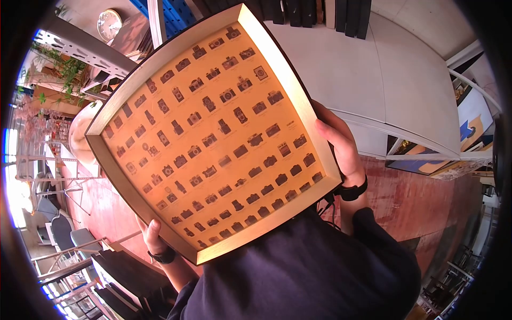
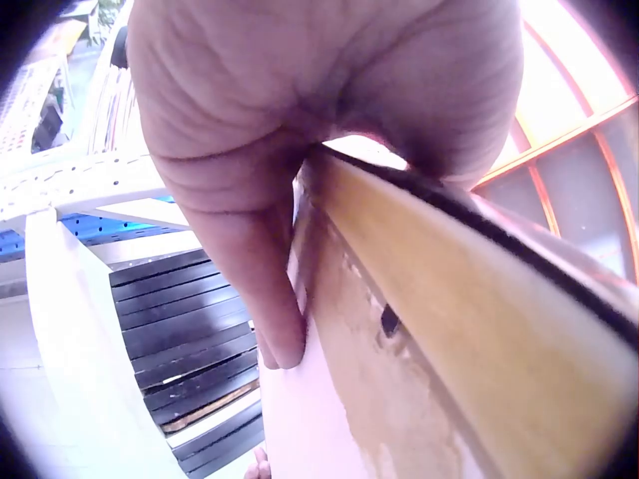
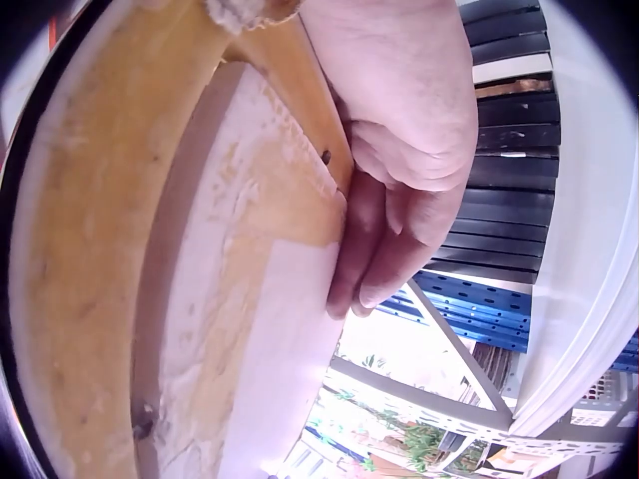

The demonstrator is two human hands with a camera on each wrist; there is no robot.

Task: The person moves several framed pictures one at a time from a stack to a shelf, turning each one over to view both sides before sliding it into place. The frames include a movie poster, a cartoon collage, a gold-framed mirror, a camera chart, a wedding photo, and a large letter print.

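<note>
A large framed camera poster (image 1: 221,154), rows of small cameras on a tan sheet inside a pale gold frame, is held up tilted in front of the person's body. The left hand (image 1: 153,237) grips its lower left edge, thumb on the front. In the left wrist view that hand's fingers (image 2: 270,299) reach behind onto the back. On the right edge the right hand (image 1: 341,144) grips the frame, thumb at the front rim. The right wrist view shows its fingers (image 3: 379,249) against the backing (image 3: 290,319), a wooden back with a white panel and torn brown paper.
A white surface (image 1: 341,69) lies beyond the frame, with a row of black flat items (image 3: 504,200) standing at its back. Metal shelving (image 1: 90,48) with plants is at the left. Dark flat panels (image 1: 128,272) stand at lower left. More framed pictures (image 1: 474,128) lean at right.
</note>
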